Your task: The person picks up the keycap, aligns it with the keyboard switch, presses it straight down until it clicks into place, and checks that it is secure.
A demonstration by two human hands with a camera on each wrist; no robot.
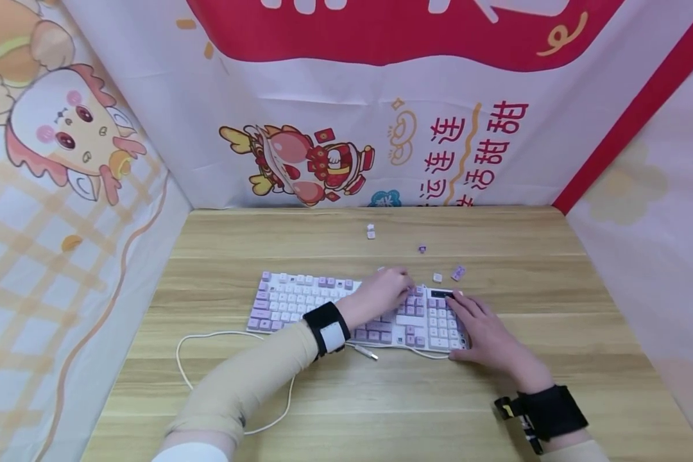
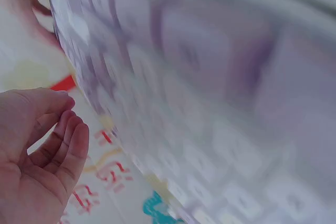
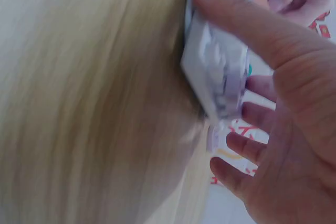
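Note:
A white-and-purple keyboard (image 1: pixel 291 301) lies across the table. My left hand (image 1: pixel 381 292) reaches over its upper right part, fingers bent and thumb brought to the fingertips; in the left wrist view the left hand (image 2: pixel 44 150) hovers close by the keys, and I cannot tell if a small keycap sits in the pinch. At the keyboard's right end is my right hand (image 1: pixel 491 337), its thumb at the front corner and its fingers spread along the side. The right wrist view has the right thumb (image 3: pixel 252 22) laid against the keyboard's edge (image 3: pixel 199 59).
Behind the keyboard lie loose keycaps: white ones (image 1: pixel 371 235), a small purple one (image 1: pixel 422 249), another white one (image 1: pixel 437 278) and a larger purple piece (image 1: pixel 458 273). A white cable (image 1: pixel 181 359) loops in front on the wooden table (image 1: pixel 381 410), its USB plug (image 1: pixel 365 351) near the keyboard. Printed cloth (image 1: pixel 323 83) hangs around.

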